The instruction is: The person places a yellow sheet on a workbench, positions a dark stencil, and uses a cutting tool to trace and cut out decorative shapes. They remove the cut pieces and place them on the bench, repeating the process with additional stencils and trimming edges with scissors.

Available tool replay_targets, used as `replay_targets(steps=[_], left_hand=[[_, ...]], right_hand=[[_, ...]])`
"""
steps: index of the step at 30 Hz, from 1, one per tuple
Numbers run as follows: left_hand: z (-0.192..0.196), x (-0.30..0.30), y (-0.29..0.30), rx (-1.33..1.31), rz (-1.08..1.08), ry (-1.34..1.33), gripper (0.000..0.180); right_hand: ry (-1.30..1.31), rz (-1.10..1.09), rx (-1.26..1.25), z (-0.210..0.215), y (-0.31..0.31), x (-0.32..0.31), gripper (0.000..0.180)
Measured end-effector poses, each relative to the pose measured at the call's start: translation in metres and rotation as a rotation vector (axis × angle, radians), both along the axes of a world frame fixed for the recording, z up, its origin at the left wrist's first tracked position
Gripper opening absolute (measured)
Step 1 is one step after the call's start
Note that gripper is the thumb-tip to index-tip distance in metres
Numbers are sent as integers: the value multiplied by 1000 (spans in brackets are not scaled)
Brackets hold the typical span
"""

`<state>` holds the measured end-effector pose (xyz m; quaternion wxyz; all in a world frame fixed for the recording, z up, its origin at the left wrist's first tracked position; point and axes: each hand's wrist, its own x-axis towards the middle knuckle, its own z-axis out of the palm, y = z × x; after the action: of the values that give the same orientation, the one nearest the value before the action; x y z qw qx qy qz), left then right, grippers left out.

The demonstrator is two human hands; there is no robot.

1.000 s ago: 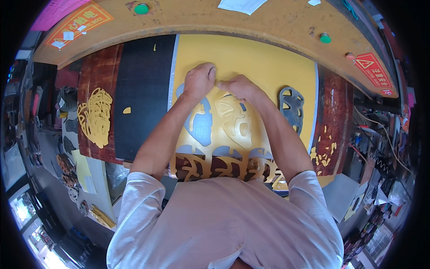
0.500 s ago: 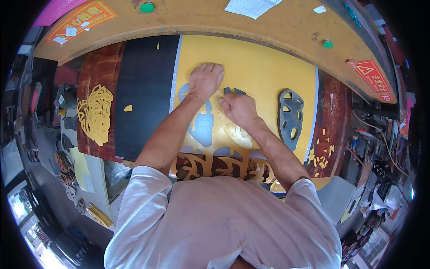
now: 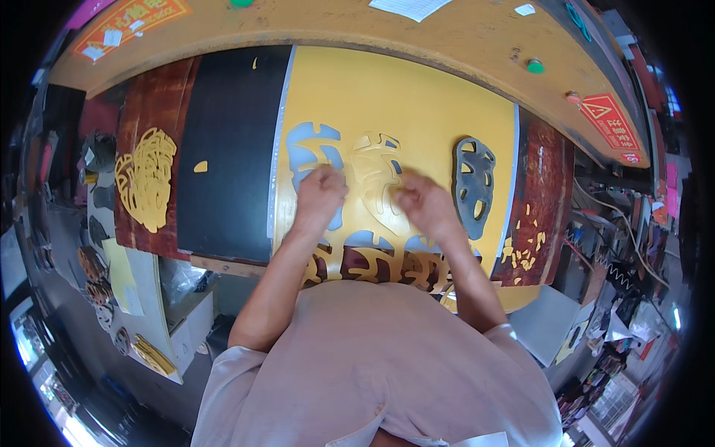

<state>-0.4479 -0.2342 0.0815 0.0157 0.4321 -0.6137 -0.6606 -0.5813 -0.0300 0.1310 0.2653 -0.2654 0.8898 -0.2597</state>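
A yellow sheet [image 3: 424,104] lies across the work surface, with sole-shaped outlines cut in it. My left hand [image 3: 320,195], its fingers curled, is over a cut-out opening [image 3: 313,135] that shows blue-grey beneath. To the right of it lies a cut sole-shaped piece [image 3: 370,167], level with the sheet, with several slots and a few small openings. My right hand [image 3: 423,200] is curled beside this piece's right edge, somewhat blurred. Whatever either hand may hold is hidden. A dark grey sole-shaped cutting die [image 3: 484,170] with several holes rests farther right on the sheet.
Yellow cut pieces are heaped [image 3: 153,186] on the brown board at left. A black panel [image 3: 231,156] bears two small scraps. More scraps [image 3: 525,253] lie at right. A yellow machine beam [image 3: 328,26] with a green button [image 3: 535,66] spans the far side. Cut-through sheet hangs at the near edge.
Both hands have drawn nearer to me, the right one also moving rightward. My left hand has gone from stretched to curled. The slotted middle piece is now more exposed. The whole view has shifted slightly.
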Motion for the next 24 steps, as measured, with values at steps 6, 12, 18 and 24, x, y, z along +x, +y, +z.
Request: replay_targets(steps=[6, 12, 18, 24], left_hand=[[33, -18, 5, 353, 3, -110, 45], [34, -27, -23, -107, -458, -196, 43], [11, -12, -4, 378, -150, -34, 21], [-2, -3, -3, 657, -140, 92, 11]], right_hand=[[70, -105, -31, -13, 17, 49, 64], [-306, -265, -205, -26, 23, 28, 67], [-3, -20, -146, -20, 22, 52, 77], [282, 87, -12, -16, -1, 61, 74]])
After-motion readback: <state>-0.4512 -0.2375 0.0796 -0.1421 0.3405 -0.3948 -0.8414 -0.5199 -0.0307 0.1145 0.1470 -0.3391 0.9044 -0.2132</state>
